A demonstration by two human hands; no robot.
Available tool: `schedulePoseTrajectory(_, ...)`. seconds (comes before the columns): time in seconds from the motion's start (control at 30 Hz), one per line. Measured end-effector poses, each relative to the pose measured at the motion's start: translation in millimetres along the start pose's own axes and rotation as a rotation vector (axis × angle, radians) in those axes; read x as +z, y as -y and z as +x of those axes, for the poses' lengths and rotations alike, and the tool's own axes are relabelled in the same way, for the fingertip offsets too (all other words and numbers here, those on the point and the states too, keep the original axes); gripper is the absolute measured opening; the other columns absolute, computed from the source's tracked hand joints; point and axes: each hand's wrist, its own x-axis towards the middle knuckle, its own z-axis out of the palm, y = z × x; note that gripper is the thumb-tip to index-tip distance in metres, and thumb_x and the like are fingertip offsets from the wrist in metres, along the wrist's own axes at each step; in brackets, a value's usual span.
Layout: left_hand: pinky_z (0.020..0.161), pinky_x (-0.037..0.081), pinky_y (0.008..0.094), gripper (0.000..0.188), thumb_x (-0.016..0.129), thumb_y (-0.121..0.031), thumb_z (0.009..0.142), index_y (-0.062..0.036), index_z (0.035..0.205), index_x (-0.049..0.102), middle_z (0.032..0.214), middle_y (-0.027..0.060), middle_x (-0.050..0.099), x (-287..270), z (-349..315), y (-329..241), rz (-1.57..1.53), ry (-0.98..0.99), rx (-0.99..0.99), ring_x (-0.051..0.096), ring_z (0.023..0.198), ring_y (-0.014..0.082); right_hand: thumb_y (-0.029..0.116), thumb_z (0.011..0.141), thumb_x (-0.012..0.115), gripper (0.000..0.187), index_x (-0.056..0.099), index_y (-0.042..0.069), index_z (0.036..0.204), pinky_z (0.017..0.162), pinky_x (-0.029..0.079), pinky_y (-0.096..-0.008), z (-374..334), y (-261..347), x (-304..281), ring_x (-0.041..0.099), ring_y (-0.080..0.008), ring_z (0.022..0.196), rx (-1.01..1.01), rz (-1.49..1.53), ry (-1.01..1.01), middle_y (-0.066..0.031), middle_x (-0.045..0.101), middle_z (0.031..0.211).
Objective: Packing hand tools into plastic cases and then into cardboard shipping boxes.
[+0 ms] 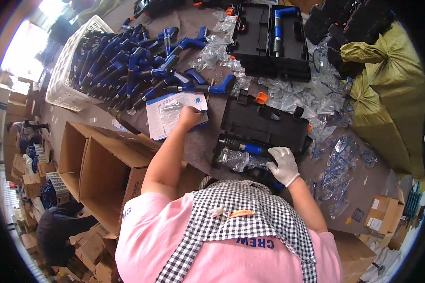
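I watch the left hand (190, 118), bare, with its fingers curled at the upper right of the booklet stack (158, 126); I cannot tell whether they are clamped on a sheet or only resting there. A clear plastic bag (169, 109) lies on the top booklet, just beside that hand. My view has the right hand (284, 167), in a white glove, at the right side of the nearer black case (267, 123), thumb and fingers apart, fingertips near the end of the blue-and-black tool (251, 149). That tool lies in the open case, above some clear packets (233, 159). Farther off I see a second open case (254, 42) with another tool (277, 33) in it. To the left, a heap of blue-handled tools (132, 70) spills beside and into a white crate (71, 99); a cardboard box (104, 174) stands below.
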Motion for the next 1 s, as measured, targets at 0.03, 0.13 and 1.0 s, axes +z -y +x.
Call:
schedulePoseTrajectory(0.03, 0.073, 0.055, 0.0369, 0.024, 0.075, -0.02, 0.071, -0.0026, 0.087, 0.076, 0.08, 0.018, 0.072, -5.8, -0.9, -2.8, -0.009, 0.048, -0.01, 0.071, 0.075, 0.0273, 0.023, 0.073, 0.072, 0.044, 0.063, 0.006, 0.113, 0.095, 0.043, -0.0436, -0.1, 0.3, -0.6, 0.053, -0.032, 0.107, 0.0, 0.0, 0.0, -0.0105, 0.06, 0.113)
schedulePoseTrajectory(0.13, 0.07, 0.054, 0.0338, 0.022, 0.077, -0.018, 0.07, -0.0007, 0.083, 0.076, 0.074, 0.0155, 0.071, -21.1, -3.7, -8.1, -0.051, 0.079, 0.026, 0.069, 0.07, 0.0206, 0.023, 0.073, 0.072, 0.044, 0.063, 0.006, 0.112, 0.095, 0.043, -0.0436, 2.0, 4.2, -4.4, 0.053, -0.0321, 0.108, 0.009, -0.003, 0.014, -0.0106, 0.061, 0.112)
schedulePoseTrajectory(1.0, 0.08, 0.051, 0.0404, 0.047, 0.057, -0.029, 0.097, 0.0138, 0.116, 0.061, 0.115, 0.0237, 0.059, -169.5, -258.3, -222.1, -1.592, 1.014, 0.88, 0.059, 0.095, 0.0337, 0.014, 0.072, 0.07, 0.037, 0.064, 0.002, 0.107, 0.092, 0.046, -0.0439, 41.4, 7.7, 3.6, 0.057, -0.0343, 0.102, -0.111, 0.096, 0.078, -0.0143, 0.063, 0.107)
